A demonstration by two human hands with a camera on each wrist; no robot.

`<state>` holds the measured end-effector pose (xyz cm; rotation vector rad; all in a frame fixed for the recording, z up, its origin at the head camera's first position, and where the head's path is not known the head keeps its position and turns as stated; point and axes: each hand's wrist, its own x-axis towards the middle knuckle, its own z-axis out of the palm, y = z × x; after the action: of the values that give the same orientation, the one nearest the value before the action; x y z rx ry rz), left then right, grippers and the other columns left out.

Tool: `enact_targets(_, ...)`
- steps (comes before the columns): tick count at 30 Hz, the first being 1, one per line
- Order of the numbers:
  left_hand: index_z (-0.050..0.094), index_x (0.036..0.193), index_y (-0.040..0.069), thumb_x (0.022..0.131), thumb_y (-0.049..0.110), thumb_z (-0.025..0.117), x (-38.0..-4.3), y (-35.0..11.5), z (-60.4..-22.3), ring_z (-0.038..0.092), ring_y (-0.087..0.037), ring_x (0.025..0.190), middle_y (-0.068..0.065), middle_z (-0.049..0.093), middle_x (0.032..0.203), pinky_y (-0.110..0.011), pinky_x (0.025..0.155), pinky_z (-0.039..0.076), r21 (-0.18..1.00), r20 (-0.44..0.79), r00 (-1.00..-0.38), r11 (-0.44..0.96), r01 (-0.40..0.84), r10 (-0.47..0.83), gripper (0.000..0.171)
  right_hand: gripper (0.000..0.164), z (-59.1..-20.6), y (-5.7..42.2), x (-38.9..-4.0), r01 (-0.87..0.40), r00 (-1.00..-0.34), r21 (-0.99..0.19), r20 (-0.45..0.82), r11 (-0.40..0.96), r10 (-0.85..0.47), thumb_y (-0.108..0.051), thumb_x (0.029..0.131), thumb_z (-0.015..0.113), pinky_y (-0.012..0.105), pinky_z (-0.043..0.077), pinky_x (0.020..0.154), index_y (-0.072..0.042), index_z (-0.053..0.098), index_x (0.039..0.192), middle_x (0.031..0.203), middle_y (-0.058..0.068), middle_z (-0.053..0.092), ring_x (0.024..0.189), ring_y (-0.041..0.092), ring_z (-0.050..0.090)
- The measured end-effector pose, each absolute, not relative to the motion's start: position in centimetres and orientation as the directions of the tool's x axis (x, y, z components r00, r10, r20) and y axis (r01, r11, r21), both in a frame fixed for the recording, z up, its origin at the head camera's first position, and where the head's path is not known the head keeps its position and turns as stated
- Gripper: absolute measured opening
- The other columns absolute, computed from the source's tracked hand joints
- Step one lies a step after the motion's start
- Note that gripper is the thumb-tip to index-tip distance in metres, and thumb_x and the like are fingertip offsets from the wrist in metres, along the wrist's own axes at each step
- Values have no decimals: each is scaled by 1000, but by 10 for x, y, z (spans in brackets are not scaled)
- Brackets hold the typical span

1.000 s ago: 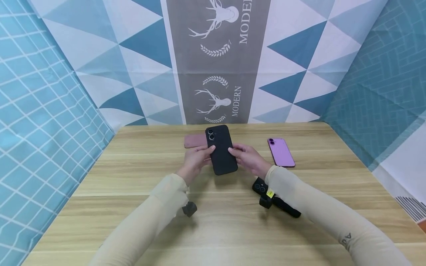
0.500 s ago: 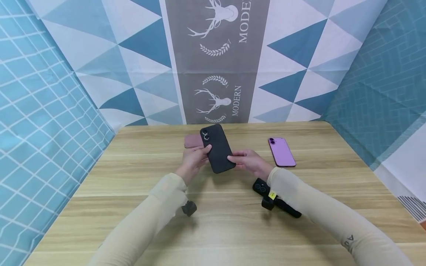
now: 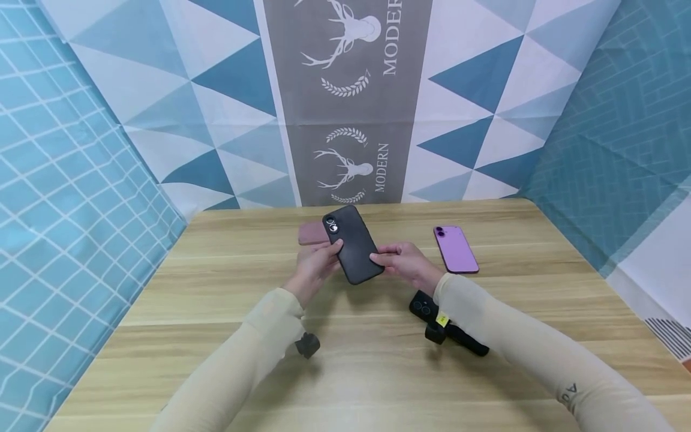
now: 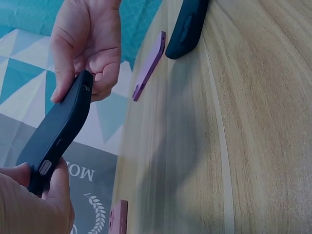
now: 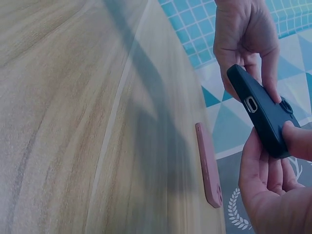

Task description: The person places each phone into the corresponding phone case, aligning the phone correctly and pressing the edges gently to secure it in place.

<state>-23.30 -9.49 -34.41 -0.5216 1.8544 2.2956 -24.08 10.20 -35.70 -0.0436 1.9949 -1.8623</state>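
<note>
Both hands hold a black phone case [image 3: 353, 245] with camera openings, raised over the far part of the table; I cannot tell whether a phone is inside. My left hand [image 3: 315, 264] pinches its left edge, thumb on the back face. On the opposite edge, low down, my right hand [image 3: 402, 263] pinches with thumb on top and fingers beneath. Side cutouts in the black case [image 4: 58, 129] show in the left wrist view. Behind it lies a pink phone or case [image 3: 312, 233], partly hidden in the head view.
A purple phone [image 3: 456, 249] lies at the back right of the wooden table [image 3: 216, 288]. Nearer, a black phone or case [image 3: 423, 304] lies partly hidden under the right wrist and its camera. Patterned cloth walls [image 3: 351, 108] stand at the back and sides.
The black case has turned counterclockwise in the head view, its camera end swinging left. Both hands keep their hold and have shifted only slightly.
</note>
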Motion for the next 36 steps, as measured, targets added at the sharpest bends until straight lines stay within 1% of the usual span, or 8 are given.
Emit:
enact_targets(5, 62, 120, -2, 91, 14, 66, -232, -95, -344, 67, -4, 71, -12, 73, 104, -18, 68, 55, 919, -356, -928, -218, -328, -104, 34, 50, -357, 101, -239, 258, -913, -960, -278, 105, -299, -13, 94, 60, 37, 53, 98, 6, 44, 137, 127, 18, 56, 79, 4, 65)
enact_targets(8, 62, 120, -3, 90, 13, 66, -229, -94, -344, 67, -4, 70, -8, 74, 96, -19, 70, 55, 927, -343, -933, -202, -317, -109, 34, 50, -357, 102, -239, 262, -905, -956, -290, 131, -312, -17, 95, 58, 41, 49, 103, 5, 44, 137, 121, 12, 59, 81, 3, 64)
enact_targets(12, 64, 117, -4, 90, 14, 67, -224, -93, -346, 65, -4, 69, 2, 71, 78, -18, 68, 54, 943, -307, -945, -169, -287, -112, 33, 51, -356, 102, -241, 281, -896, -947, -317, 154, -312, -27, 96, 57, 27, 53, 88, 1, 47, 137, 113, 3, 62, 84, 4, 62)
enact_targets(16, 65, 116, -5, 90, 14, 67, -220, -88, -348, 66, -4, 72, 4, 69, 75, -19, 69, 56, 951, -285, -955, -151, -271, -80, 33, 52, -351, 102, -245, 297, -900, -947, -320, 122, -297, -30, 96, 57, 18, 52, 80, 0, 46, 137, 113, 1, 61, 86, 4, 61)
enact_targets(22, 64, 117, -3, 90, 14, 66, -216, -82, -347, 66, -6, 74, 0, 72, 83, -22, 74, 57, 948, -290, -954, -157, -276, -74, 32, 50, -345, 102, -246, 280, -901, -954, -301, 111, -314, -25, 96, 57, 19, 53, 85, 2, 47, 137, 120, 6, 63, 88, 2, 63)
enact_targets(25, 64, 118, -3, 90, 15, 67, -214, -81, -346, 67, -6, 75, -4, 74, 90, -22, 75, 57, 945, -294, -952, -175, -277, -80, 34, 48, -345, 102, -245, 286, -906, -953, -303, 100, -296, -24, 96, 58, 17, 53, 81, 1, 49, 136, 110, 1, 66, 86, 2, 64)
enact_targets(30, 63, 118, -3, 89, 15, 68, -213, -80, -345, 67, -6, 74, -5, 74, 89, -21, 74, 57, 938, -296, -952, -210, -275, -76, 35, 47, -344, 102, -242, 280, -919, -958, -287, 63, -270, -23, 95, 59, 15, 53, 75, 3, 50, 134, 94, -7, 66, 82, 2, 64)
enact_targets(36, 61, 121, -5, 89, 11, 66, -212, -81, -345, 67, -6, 79, -3, 73, 92, -26, 87, 56, 940, -263, -964, -231, -249, -29, 36, 47, -343, 101, -240, 265, -932, -963, -269, 48, -243, -23, 95, 60, 16, 53, 78, 2, 50, 134, 97, -6, 66, 83, 2, 63)
